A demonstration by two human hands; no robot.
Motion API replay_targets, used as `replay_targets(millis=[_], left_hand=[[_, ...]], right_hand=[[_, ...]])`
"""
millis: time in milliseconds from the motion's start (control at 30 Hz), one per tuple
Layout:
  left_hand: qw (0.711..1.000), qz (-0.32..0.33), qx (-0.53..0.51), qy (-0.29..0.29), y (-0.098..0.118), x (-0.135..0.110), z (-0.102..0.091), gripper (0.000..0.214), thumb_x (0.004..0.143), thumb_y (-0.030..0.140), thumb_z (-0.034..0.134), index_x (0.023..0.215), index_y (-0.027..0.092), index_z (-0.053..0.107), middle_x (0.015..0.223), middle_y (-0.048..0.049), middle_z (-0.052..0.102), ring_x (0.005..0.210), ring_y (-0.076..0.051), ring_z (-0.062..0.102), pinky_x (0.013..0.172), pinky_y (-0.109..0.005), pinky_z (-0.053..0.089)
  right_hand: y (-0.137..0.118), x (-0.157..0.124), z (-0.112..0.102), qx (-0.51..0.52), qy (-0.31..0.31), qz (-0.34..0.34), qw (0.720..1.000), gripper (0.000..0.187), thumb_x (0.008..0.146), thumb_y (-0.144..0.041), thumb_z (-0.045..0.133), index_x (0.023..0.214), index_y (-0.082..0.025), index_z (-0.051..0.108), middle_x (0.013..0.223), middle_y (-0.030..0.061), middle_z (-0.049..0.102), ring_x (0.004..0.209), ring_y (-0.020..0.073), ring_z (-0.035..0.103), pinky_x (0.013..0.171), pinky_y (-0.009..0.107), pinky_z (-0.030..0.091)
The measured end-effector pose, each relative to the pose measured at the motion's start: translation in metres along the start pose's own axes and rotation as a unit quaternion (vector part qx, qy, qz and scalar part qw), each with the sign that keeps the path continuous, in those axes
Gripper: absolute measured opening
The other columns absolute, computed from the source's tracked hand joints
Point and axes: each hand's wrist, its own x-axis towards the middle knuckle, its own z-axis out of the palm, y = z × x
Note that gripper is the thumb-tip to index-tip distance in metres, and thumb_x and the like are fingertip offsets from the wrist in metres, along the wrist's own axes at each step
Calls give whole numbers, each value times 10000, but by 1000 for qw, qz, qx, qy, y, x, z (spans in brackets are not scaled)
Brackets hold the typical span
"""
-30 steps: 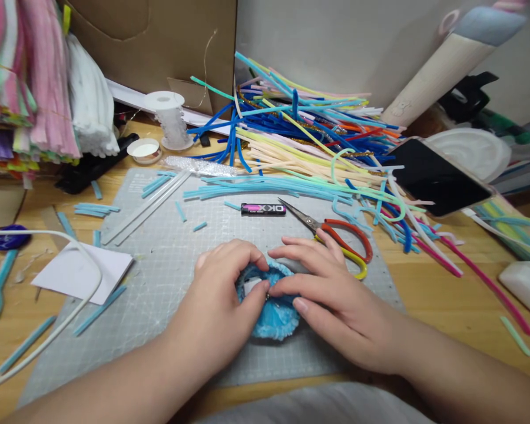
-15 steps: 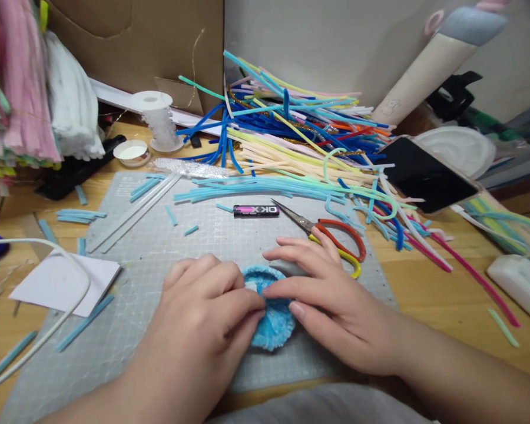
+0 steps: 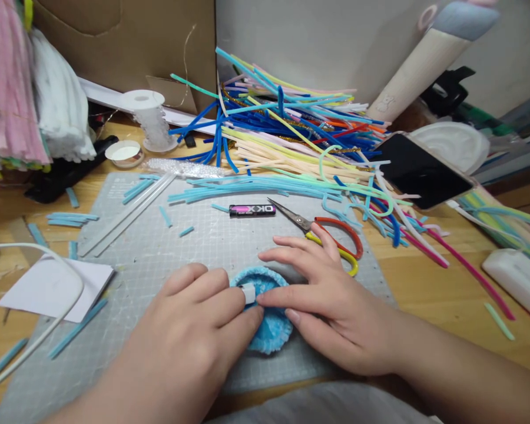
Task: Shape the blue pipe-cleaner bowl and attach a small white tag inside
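A round, shallow blue fuzzy piece [image 3: 271,333], seemingly made of pipe cleaner, sits on the grey cutting mat [image 3: 128,330] between my hands. My left hand [image 3: 203,330] is closed over its left side, with a small white block-like object [image 3: 248,293] poking out from the fingers; its kind is hidden. My right hand [image 3: 335,306] has its fingers spread. Its index fingertip reaches inside the blue piece and its thumb touches the right rim. Just beyond my right fingers lie scissors [image 3: 300,221] with red and yellow handles.
A black and pink tube-like item marked OKX [image 3: 252,210] lies beside the scissors' tip. Blue pipe cleaners [image 3: 247,187] and a multicoloured heap [image 3: 287,118] fill the back. Clear sticks [image 3: 132,209], a phone [image 3: 417,168], a white cable [image 3: 77,294] and folded paper [image 3: 57,288] surround the mat.
My left fingers have shifted, and more of the white object shows. My right hand keeps nearly the same pose. The whole view has slid slightly, scenery moving left.
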Motion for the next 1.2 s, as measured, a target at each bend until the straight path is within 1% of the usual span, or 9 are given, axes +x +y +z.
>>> replay_targets(millis=[167,300,433,500,633,800,1000,1100,1200], left_hand=[[1000,13,5,-13,0,2,-1,256,892,116,437,934,247,652,711,8,614,694,-195,471,714,-366,261],[1000,20,10,-4,-1,1,0,261,917,132,414,914,234,654,711,8,607,694,-191,462,715,-364,263],[1000,28,8,-2,-1,1,0,263,944,167,400,898,221,654,712,13,596,691,-185,451,708,-361,262],[1000,29,10,-4,-1,1,0,282,952,168,382,895,216,654,707,12,589,691,-185,447,710,-362,262],[999,32,14,2,-1,0,1,304,961,179,365,896,213,659,685,12,577,686,-188,444,709,-363,262],[999,33,12,-5,0,1,0,272,949,178,401,898,215,665,688,15,588,682,-186,457,711,-362,270],[1000,25,13,-15,1,2,-1,278,951,174,399,892,213,667,698,14,597,692,-187,467,722,-362,279],[999,27,13,-15,0,1,-1,280,954,180,397,886,210,667,714,12,605,698,-185,470,718,-360,279],[999,25,13,-23,0,1,0,277,954,183,400,885,211,667,709,13,605,693,-185,468,708,-359,276]], right_hand=[[1,0,0,-49,27,-23,998,281,863,-228,509,1056,-320,691,1321,41,548,1336,293,359,1097,614,-11],[0,-1,-1,-36,38,-33,998,307,850,-213,505,1079,-321,679,1330,40,540,1341,276,353,1102,605,-11],[0,-1,-1,-13,-4,-30,999,322,861,-226,497,1113,-342,661,1370,36,500,1365,272,312,1090,618,31],[0,-1,-1,-16,-14,-30,999,316,867,-232,495,1111,-344,662,1367,38,503,1363,275,314,1084,627,25],[2,0,0,-53,18,-46,997,309,852,-230,510,1089,-344,673,1336,34,535,1340,290,353,1076,639,-24],[5,1,-2,-93,34,-59,993,282,839,-246,529,1056,-327,689,1320,35,562,1340,311,360,1079,638,-3],[3,-1,-4,-66,54,-61,994,295,828,-241,524,1056,-325,693,1313,30,567,1340,287,364,1101,604,23],[1,-2,-4,-37,31,-61,997,302,827,-236,512,1043,-343,693,1326,14,553,1349,274,350,1103,599,13],[1,-2,-3,-38,10,-58,998,299,833,-237,507,1041,-347,692,1325,15,553,1344,275,356,1092,610,-11]])
